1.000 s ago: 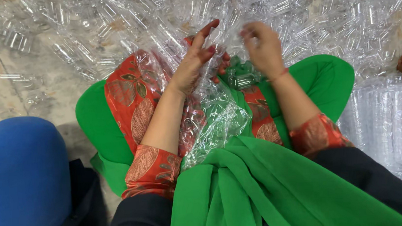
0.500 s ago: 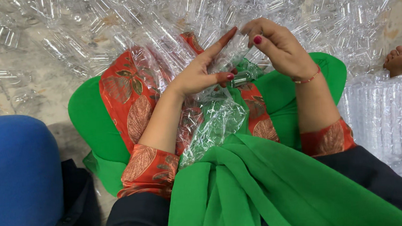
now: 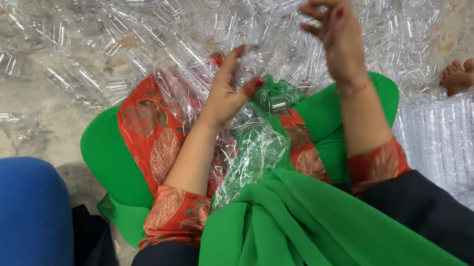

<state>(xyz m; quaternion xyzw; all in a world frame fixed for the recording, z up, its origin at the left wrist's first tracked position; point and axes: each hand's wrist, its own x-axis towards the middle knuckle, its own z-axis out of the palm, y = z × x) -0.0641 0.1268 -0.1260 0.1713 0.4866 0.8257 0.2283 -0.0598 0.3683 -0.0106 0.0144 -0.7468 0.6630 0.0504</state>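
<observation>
My left hand [image 3: 224, 98] is over my lap, fingers stretched up, thumb pressed against the mouth of a crumpled clear plastic bag [image 3: 252, 154] that lies on my green and red clothing [image 3: 147, 128]. My right hand [image 3: 337, 34] is raised higher, over the heap of small clear plastic tubes [image 3: 146, 28], with its fingers curled inward. The tubes are transparent, so I cannot tell whether any sit in those fingers.
The clear tubes cover the stone floor [image 3: 3, 127] ahead of me. A blue rounded object [image 3: 18, 226] is at my lower left. Packed stacks of clear tubes [image 3: 443, 135] stand at my right, with another person's bare foot [image 3: 458, 76] beyond them.
My right hand went from the heap to meet my left hand over the bag, then lifted up and away to the right. My left hand stayed at the bag's mouth.
</observation>
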